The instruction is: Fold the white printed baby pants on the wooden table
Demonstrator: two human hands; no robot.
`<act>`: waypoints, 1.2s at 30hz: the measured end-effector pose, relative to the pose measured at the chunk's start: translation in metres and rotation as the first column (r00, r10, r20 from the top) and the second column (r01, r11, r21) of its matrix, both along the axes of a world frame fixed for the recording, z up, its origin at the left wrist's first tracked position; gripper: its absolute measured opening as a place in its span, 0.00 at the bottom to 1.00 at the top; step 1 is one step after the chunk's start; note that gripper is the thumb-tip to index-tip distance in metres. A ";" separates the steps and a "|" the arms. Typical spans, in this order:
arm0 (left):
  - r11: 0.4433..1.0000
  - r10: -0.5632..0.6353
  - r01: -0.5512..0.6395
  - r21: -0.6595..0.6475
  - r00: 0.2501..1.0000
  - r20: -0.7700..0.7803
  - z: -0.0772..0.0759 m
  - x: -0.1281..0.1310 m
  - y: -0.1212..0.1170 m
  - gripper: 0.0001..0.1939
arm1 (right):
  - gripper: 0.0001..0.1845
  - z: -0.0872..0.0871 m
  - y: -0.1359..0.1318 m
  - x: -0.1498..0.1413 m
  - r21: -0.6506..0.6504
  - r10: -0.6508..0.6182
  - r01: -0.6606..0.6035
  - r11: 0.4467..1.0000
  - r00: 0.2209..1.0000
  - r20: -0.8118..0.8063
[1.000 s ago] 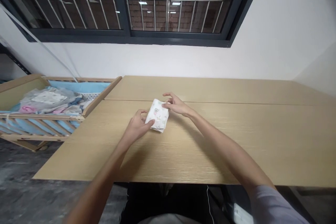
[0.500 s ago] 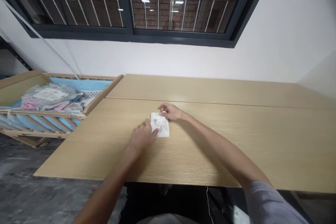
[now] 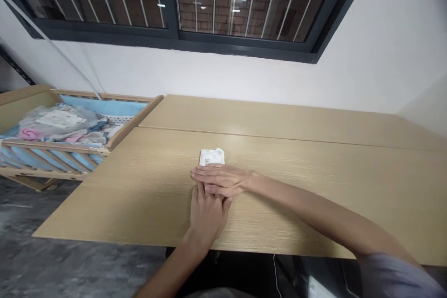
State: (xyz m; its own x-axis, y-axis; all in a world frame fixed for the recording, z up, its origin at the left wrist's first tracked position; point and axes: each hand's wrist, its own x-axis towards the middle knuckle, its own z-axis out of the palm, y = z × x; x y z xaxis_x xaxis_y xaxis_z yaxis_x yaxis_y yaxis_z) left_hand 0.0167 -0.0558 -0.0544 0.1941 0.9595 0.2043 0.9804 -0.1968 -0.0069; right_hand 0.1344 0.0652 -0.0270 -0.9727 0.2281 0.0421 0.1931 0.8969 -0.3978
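Observation:
A small white folded cloth [image 3: 212, 156] with a faint printed pattern lies on the wooden table [image 3: 314, 186]. Its upper part shows; the lower part is under my hands. Across it my right hand [image 3: 221, 179] rests flat, fingers stretched out to the left. My left hand [image 3: 207, 212] lies palm down just nearer to me, its fingers extended, with their tips partly beneath the right hand. How much of the cloth lies under the left fingers is hidden.
On the left stands a wooden crib [image 3: 117, 137] with a blue liner, holding clothes and a clear plastic bag [image 3: 61, 118]. A barred window [image 3: 237, 4] is in the white wall behind the table. A seam runs along the tabletop.
My right hand has come from the cloth's top corner down across its lower part and flattened. My left hand has moved from its left edge to below it. The view has shifted slightly.

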 end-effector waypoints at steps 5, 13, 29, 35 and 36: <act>0.999 0.021 -0.021 0.033 1.000 0.012 -0.003 -0.002 0.000 0.31 | 0.33 -0.006 0.022 0.007 -0.019 -0.063 0.063 0.998 0.998 -0.001; 0.999 0.045 -0.045 0.001 0.998 0.037 -0.005 -0.002 -0.001 0.32 | 0.33 -0.013 0.069 0.013 -0.048 -0.189 0.187 0.981 0.981 -0.045; 0.963 0.267 -0.265 -0.057 0.963 0.045 0.040 -0.053 0.056 0.26 | 0.26 0.000 0.078 0.025 -0.148 -0.662 0.648 0.747 0.705 -0.255; 0.945 0.260 -0.240 -0.224 0.963 0.066 0.035 -0.043 0.080 0.26 | 0.12 -0.012 0.062 0.017 -0.406 -0.686 0.575 0.711 0.695 -0.216; 0.948 0.245 -0.223 -0.229 0.966 0.075 0.035 -0.042 0.081 0.25 | 0.12 -0.013 0.058 0.015 -0.421 -0.699 0.579 0.698 0.680 -0.223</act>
State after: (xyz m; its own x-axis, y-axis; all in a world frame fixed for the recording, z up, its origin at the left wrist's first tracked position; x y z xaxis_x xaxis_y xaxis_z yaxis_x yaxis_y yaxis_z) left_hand -0.0251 0.0255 -0.0196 -0.0522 0.9986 -0.0068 0.9923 0.0526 0.1123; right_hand 0.1499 0.1229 -0.0401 -0.5102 0.8455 0.1577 0.4719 0.4284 -0.7706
